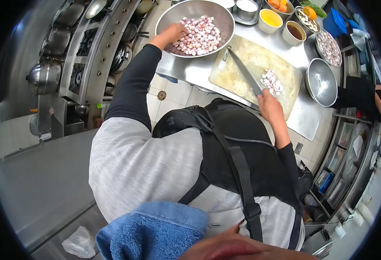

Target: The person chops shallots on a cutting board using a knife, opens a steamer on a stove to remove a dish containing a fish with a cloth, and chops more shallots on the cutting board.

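Note:
My left hand [174, 33] reaches over the rim of a large steel bowl [168, 19]. Its curled fingers touch the pile of whole peeled shallots [201, 37] inside, and the fingertips are partly hidden there. A kitchen knife [244, 71] is held by its handle in my right hand [269, 105], near the front edge of the worn cutting board [238, 50]. The blade lies diagonally over the board, its tip pointing toward the bowl. Chopped shallots [271, 82] form a small heap just right of the blade, close to my right hand.
An empty steel bowl [322, 82] stands right of the board. Behind are a bowl of sliced pieces [328, 47], a tub of yellow liquid [270, 21] and a tub of brown liquid [295, 32]. A stove [84, 47] is at left; another person's arm [379, 99] shows at right.

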`<action>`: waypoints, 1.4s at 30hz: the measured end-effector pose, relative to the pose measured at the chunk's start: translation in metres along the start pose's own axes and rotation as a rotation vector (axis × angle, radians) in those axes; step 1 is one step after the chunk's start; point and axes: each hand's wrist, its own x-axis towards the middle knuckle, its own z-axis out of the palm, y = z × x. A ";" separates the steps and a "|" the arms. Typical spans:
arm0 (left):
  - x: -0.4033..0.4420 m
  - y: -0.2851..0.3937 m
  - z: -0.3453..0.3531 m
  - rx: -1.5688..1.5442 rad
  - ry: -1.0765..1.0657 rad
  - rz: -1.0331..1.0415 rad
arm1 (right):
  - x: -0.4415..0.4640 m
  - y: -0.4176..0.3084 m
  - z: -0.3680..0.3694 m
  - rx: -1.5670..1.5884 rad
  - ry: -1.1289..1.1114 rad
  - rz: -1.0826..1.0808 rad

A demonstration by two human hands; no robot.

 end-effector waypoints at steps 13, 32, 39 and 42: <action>0.044 0.303 0.028 -0.718 0.197 0.541 | 0.006 0.066 -0.027 0.055 0.049 0.154; 0.017 0.324 0.135 -0.693 0.058 0.383 | -0.002 0.021 -0.021 -0.110 0.060 0.179; 0.018 0.327 0.139 -0.736 0.085 0.384 | 0.008 0.023 -0.019 -0.049 0.013 0.157; 0.018 0.325 0.137 -0.694 0.107 0.387 | -0.003 0.015 -0.028 -0.068 -0.020 0.165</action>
